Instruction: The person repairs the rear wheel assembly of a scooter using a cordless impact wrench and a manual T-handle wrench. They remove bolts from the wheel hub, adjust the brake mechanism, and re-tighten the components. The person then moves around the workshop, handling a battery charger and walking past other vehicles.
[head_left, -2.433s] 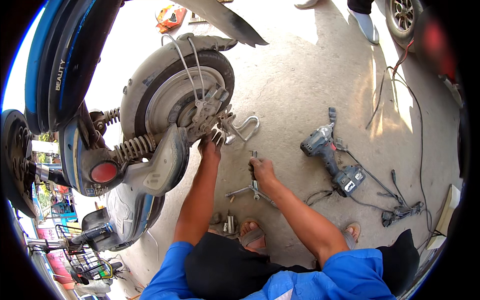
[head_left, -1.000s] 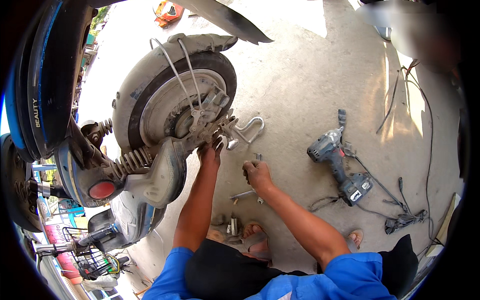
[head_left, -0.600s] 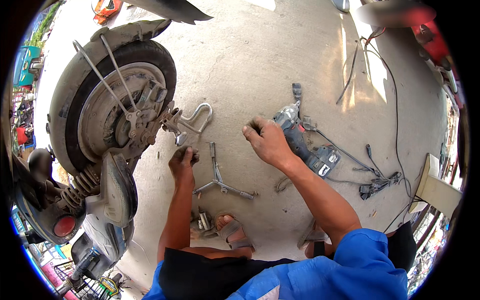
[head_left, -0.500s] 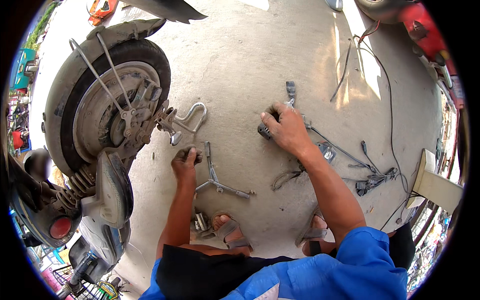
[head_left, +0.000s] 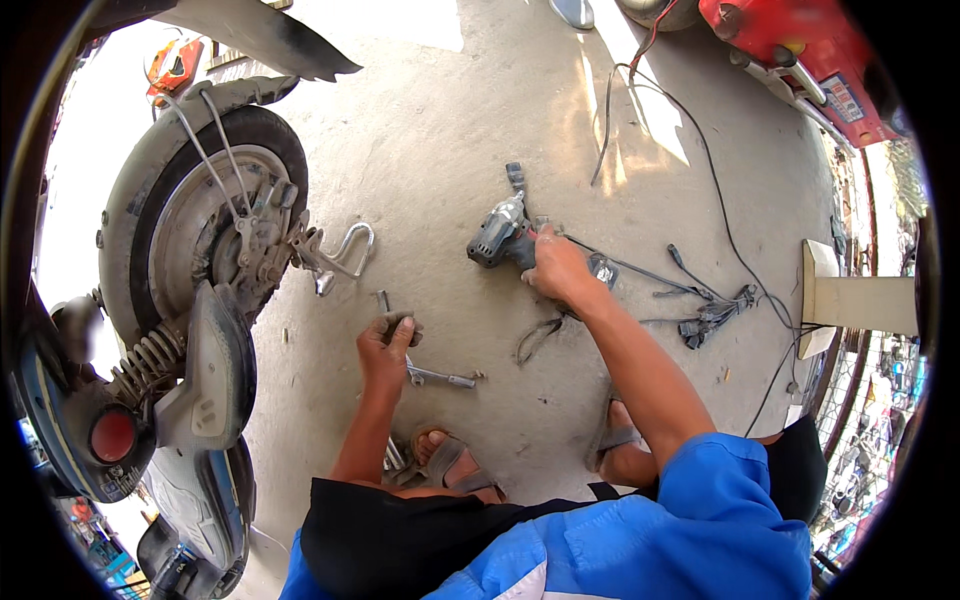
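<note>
My right hand (head_left: pixel 562 272) is closed round the handle of a grey and black cordless impact wrench (head_left: pixel 495 232), low over the concrete. A dark socket end (head_left: pixel 515 177) shows at the far side of the tool. My left hand (head_left: pixel 385 345) has its fingers curled in and the thumb on top; what it may pinch is too small to make out. Beneath and beside that hand lies a three-armed socket wrench (head_left: pixel 440 378), partly covered by it. To the left stands the dusty rear wheel (head_left: pixel 292 150) of a scooter, with a bent metal bar (head_left: pixel 366 240) sticking out near its axle.
A bundle of black cables and plugs (head_left: pixel 705 325) lies to the right, with a long cable (head_left: pixel 725 195) running off. A beige stand (head_left: pixel 860 303) is at the right edge, a red machine (head_left: pixel 800 50) at the far right. My sandalled feet (head_left: pixel 460 465) are below.
My right hand has shifted from above the impact wrench to its handle, and the tool's body now shows. My left hand has moved over the three-armed socket wrench. The view has turned slightly.
</note>
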